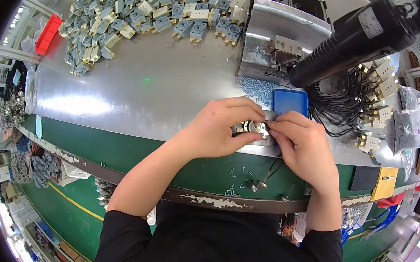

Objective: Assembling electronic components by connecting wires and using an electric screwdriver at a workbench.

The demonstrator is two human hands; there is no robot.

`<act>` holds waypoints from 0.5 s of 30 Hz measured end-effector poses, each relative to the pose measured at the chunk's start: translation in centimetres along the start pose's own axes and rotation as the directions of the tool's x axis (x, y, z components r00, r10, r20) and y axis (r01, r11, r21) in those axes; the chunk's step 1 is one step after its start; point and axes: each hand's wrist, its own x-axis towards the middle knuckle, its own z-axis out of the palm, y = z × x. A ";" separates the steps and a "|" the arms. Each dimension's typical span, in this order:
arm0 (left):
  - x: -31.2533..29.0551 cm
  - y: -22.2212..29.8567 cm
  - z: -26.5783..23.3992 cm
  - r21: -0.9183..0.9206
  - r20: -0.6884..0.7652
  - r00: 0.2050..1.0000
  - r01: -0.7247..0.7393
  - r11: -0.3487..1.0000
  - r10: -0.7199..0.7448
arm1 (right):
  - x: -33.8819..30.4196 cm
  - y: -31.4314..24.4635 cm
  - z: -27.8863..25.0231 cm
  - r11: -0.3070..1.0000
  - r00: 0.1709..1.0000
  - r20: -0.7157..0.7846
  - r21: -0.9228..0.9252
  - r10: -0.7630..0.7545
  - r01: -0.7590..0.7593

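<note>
My left hand (219, 126) grips a small thermostat-like part (255, 127) between thumb and fingers, just above the front strip of the metal bench top. The part has a round silver face and brass terminals on its left side. At its right edge, the thumb and fingertips of my right hand (306, 147) are pinched together; whatever they hold is hidden. Below that hand, a thin black lead (272, 169) runs down to small round metal parts (261, 184) on the green mat. Right behind my fingertips sits a blue tray (291, 101), with a heap of small bluish screws (258, 91) beside it.
Many grey and cream plastic housings (157, 2) are piled at the far left. A metal fixture (259, 54) and a black cylindrical tool (347, 43) stand beyond the tray. Black cables (333, 100) and plastic bags (415, 122) lie right. Loose screws (232, 187) dot the green mat (91, 144).
</note>
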 end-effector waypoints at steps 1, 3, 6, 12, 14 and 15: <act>0.1 0.0 -0.1 -0.004 -0.002 1.000 0.003 1.000 -0.003 | 0.1 0.0 -0.1 1.000 1.000 0.002 0.010 -0.003 0.003; 0.1 0.0 -0.1 -0.020 0.009 1.000 0.003 1.000 -0.002 | 0.3 0.3 0.0 1.000 1.000 0.006 0.021 -0.002 0.002; 0.1 0.0 -0.3 -0.013 0.025 1.000 0.017 1.000 -0.017 | 0.5 0.7 0.3 0.996 1.000 0.008 0.089 0.027 -0.028; 0.3 -0.2 -0.2 -0.039 0.029 0.999 0.023 0.999 -0.022 | 1.1 1.9 0.5 0.999 0.998 -0.055 0.017 -0.026 0.027; 0.2 -0.4 -0.1 -0.037 0.023 0.999 0.026 0.999 -0.025 | 1.6 2.5 0.5 0.999 0.999 -0.026 0.031 -0.041 0.042; 0.1 -0.4 0.0 -0.032 0.014 0.999 0.030 0.999 -0.029 | 1.8 2.7 0.5 0.999 0.999 -0.023 0.031 -0.041 0.042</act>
